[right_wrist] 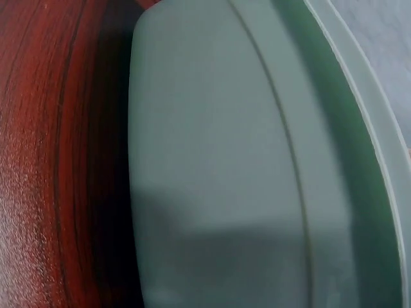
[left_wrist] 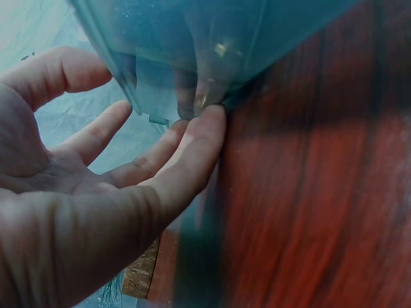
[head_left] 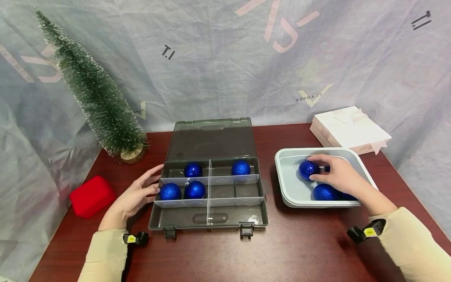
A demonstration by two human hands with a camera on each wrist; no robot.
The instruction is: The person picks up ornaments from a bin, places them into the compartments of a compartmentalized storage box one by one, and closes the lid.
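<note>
Left hand (head_left: 132,201): fingers apart, relaxed, touching left side of the clear gray organizer (head_left: 239,213). Organizer lid lies open at back; four blue balls (head_left: 193,170) sit in its compartments. Left wrist view adds fingertips at the organizer's lower edge, by the tabletop (left_wrist: 314,179); head view doesn't show that contact. Right: pale tub (head_left: 287,184); held ball (head_left: 307,170) within its outline, pinched between thumb and fingers of right hand (head_left: 340,174). Right wrist view shows the tub's outer wall, not the ball.
</note>
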